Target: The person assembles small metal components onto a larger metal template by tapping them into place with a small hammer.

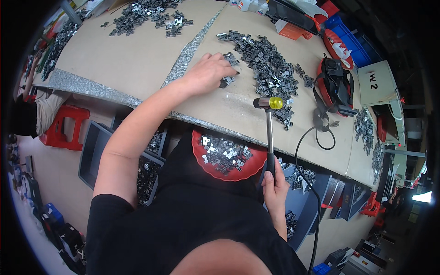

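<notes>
My left hand (208, 74) rests on the tabletop with its fingers bent and closed around small metal parts (227, 81). More of these dark and silvery pieces show just beyond its fingertips; the palm side is hidden. My right hand (275, 188) grips the black handle of a two-faced mallet (269, 123) below the table edge. Its head stands upright over the table, with one yellow face and one dark face. A red scalloped bowl (231, 174) sits on my lap under the table edge, holding many similar metal pieces.
A long pile of metal parts (266, 62) curves across the table, with another pile (142, 13) at the far left. A black-and-red strapped device (337, 85) trails a black cable (298, 153) down on the right. Grey bins (94, 153) and a red stool (68, 126) stand below.
</notes>
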### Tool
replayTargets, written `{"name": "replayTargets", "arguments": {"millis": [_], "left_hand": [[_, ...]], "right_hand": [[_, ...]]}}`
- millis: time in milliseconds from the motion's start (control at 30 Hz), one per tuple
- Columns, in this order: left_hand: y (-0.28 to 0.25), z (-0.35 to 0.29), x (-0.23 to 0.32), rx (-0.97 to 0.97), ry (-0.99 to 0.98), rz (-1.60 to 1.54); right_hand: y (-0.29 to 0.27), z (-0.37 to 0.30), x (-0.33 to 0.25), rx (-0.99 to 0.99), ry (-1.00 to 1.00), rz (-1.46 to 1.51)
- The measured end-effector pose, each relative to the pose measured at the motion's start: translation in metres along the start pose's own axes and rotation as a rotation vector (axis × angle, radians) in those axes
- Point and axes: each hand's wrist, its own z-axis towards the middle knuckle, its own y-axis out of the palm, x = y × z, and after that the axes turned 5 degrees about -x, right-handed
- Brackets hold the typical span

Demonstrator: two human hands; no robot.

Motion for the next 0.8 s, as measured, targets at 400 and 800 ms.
{"name": "replayTargets", "arguments": {"millis": [400,800], "left_hand": [[0.004,-0.001,0.108,-0.468,0.270,0.595],[0.008,-0.050,0.041,-0.039,-0.023,-0.396]], "right_hand": [[-0.009,-0.006,-0.003,0.070,0.025,-0.011],[-0.007,-0.008,-0.002,0.004,0.025,-0.035]]}}
